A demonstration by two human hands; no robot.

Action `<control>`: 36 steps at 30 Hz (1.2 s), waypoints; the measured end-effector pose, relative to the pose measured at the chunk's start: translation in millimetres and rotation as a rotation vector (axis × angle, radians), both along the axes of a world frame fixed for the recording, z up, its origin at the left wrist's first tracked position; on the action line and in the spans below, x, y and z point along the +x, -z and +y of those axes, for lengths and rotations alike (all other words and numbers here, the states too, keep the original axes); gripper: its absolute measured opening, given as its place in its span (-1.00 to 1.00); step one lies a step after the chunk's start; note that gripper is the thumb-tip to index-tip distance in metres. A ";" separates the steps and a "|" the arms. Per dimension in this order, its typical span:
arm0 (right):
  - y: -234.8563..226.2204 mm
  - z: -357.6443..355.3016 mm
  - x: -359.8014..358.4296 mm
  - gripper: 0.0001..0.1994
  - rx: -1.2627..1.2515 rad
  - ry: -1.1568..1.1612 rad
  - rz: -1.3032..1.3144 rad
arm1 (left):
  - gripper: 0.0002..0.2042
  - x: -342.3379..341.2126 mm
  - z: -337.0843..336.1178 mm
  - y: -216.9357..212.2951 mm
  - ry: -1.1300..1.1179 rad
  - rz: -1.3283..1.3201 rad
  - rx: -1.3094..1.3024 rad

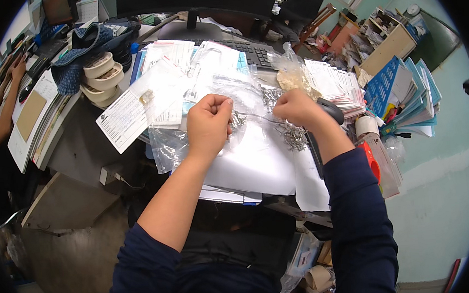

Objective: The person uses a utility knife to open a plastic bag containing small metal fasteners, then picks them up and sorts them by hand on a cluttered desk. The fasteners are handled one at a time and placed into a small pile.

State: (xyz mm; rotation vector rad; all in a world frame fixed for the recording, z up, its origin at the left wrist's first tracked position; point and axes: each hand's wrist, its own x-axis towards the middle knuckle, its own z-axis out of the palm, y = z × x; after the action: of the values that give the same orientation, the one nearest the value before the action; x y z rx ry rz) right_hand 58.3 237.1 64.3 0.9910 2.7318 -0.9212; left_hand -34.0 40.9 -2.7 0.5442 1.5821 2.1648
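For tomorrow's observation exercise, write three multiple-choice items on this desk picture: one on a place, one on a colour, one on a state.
1. Where do the rolls of tape lie?
A. on the person's left
B. on the person's right
C. under the clear bag

2. What colour are the person's sleeves?
A. white
B. dark blue
C. red

3. How do the two hands stand?
A. flat and open
B. pinched on a clear bag
C. resting on the keyboard

Answers: 1 A, they are stacked at the left of the desk; 2 B, both sleeves are navy; 3 B, left hand and right hand pinch the clear bag.
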 end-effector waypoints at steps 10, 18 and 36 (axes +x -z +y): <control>-29.9 -52.5 -33.4 -0.63 -0.453 0.044 0.241 | -0.86 0.8 0.1 -3.0 0.002 -0.034 0.004; -13.6 -2.8 20.2 -0.77 0.135 -0.153 -0.076 | -0.86 -1.1 0.6 2.7 -0.004 -0.017 0.012; 5.2 13.8 42.0 -0.89 0.224 -0.197 0.056 | -0.86 0.6 1.0 -1.1 -0.017 0.005 -0.014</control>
State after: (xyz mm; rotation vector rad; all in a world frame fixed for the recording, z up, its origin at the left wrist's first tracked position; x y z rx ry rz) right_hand 100.3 250.9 59.1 0.7153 2.9626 -0.6312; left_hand -33.4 41.9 -1.6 0.5342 1.6093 2.1642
